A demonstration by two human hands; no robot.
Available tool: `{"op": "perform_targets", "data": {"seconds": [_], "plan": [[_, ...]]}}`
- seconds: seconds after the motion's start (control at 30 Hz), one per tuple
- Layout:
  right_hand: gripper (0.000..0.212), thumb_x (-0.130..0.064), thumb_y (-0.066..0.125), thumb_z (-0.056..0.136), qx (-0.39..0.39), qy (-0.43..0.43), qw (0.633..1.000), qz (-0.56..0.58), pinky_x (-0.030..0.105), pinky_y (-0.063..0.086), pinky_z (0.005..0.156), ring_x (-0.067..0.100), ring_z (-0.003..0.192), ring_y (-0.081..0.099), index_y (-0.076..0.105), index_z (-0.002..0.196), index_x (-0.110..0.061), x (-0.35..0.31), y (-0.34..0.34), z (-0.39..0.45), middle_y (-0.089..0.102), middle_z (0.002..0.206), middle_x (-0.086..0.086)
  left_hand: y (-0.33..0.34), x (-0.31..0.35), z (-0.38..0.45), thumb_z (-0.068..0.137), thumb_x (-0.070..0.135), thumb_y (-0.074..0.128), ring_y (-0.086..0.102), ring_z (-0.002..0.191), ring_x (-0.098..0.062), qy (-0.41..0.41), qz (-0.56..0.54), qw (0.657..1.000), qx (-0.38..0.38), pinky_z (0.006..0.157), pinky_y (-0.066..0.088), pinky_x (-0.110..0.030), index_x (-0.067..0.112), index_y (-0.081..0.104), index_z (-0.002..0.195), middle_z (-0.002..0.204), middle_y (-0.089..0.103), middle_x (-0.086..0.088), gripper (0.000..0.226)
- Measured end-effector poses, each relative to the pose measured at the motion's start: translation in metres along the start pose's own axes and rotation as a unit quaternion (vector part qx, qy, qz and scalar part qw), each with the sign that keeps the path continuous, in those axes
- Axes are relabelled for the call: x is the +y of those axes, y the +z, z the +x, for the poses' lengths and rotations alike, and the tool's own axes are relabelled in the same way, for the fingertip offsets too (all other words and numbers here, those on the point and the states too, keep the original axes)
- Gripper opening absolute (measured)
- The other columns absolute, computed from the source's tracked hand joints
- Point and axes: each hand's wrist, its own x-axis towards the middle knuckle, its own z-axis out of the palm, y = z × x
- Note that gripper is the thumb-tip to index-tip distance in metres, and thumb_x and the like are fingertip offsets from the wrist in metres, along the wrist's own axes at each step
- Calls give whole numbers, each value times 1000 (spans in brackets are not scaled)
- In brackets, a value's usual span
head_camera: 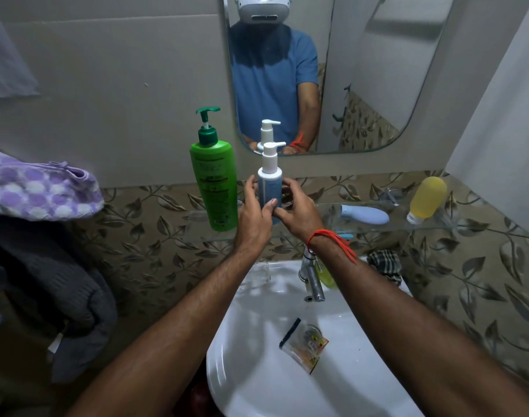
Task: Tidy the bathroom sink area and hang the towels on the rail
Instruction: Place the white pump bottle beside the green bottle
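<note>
Both hands are at the glass shelf (362, 228) above the sink (257, 371). The left hand (254, 212) and right hand (299, 212) enclose a white pump bottle (269, 176) from either side, fingers (270, 204) clamped on its lower body. The bottle stands upright near the shelf's left end, just beside a green pump bottle (215, 182); whether its base rests on the glass cannot be told.

Progress, as judged: early to middle. Toward the shelf's right end a pale blue item (365, 214) lies on its side and a yellow squeeze bottle (427, 200) stands cap-down, leaning. A crumpled sachet wrapper (305, 347) lies in the sink basin, awaiting removal. A checked cloth (385, 263) sits bunched on the sink's rear right corner. A yellowish object shows behind the tap (313, 278); its nature is unclear.

Towels: a purple spotted towel (37, 191) and a dark grey towel (46, 281) are heaped at the left, not hung flat. No rail can be identified.

Contents: the green bottle is opaque, level unknown. The yellow squeeze bottle appears largely full. The sink holds no standing water that shows.
</note>
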Motion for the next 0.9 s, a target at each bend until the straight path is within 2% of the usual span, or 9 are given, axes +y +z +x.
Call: {"op": "perform_targets", "data": {"seconds": [0.07,0.13,0.2,0.27,0.4,0.47,0.6,0.73,0.9], "plan": [[68,-17,78,84,6,-8,1000,-5,29,48,101,11,116,56,44,144,-14,3,-4,-4,59,134,6,0,-1,-10,101,14,59,37,149,-25,20,12,1000,12,120,35,-38,17,18,161,163,36,-13,73],[74,-26,79,84,25,-8,1000,-9,26,47,99,13,118,55,42,146,-16,8,-12,-11,56,134,6,-1,1,-25,101,12,57,32,152,-22,87,35,995,43,120,30,-26,16,19,162,165,32,-12,72],[62,-25,74,87,61,-34,997,-9,29,51,93,13,110,58,46,142,-17,12,-23,-20,58,126,5,1,3,-41,101,8,56,33,150,-22,177,67,980,67,121,27,-23,12,28,159,163,35,-10,64],[47,-9,64,87,121,-78,990,-12,37,53,87,14,98,59,52,133,-11,17,-37,-30,60,115,5,7,3,-55,99,0,54,41,143,-26,241,93,965,47,120,32,-32,12,42,152,154,45,-9,55],[44,3,56,79,240,-55,964,-105,37,46,96,29,103,57,57,123,-3,35,-77,-38,59,111,13,28,12,-65,97,-10,49,59,124,-19,189,13,980,-58,108,49,-41,9,62,133,131,63,-6,42],[52,-3,57,78,198,26,963,-181,38,38,105,35,118,49,55,129,-6,43,-97,-36,55,123,15,38,20,-65,101,-5,48,61,123,-15,120,-28,989,-81,107,51,-40,11,61,134,129,66,-5,39],[55,-24,56,87,13,159,933,-323,46,31,113,36,134,37,46,141,-14,54,-122,-31,46,142,16,55,26,-62,102,0,49,62,122,-14,41,-68,993,-87,105,52,-42,18,59,135,127,68,0,40],[42,-30,56,90,-74,143,915,-369,43,42,103,36,123,51,58,130,-17,59,-131,-29,60,130,15,62,26,-63,102,5,51,62,118,-9,8,-77,993,-90,101,55,-38,25,60,133,125,68,7,38],[39,-36,57,95,-70,96,894,-431,47,34,104,35,122,42,56,132,-23,65,-123,-28,52,130,12,63,20,-68,102,10,53,64,114,-6,-15,-85,994,-71,99,56,-36,22,63,129,118,70,10,31]]}}
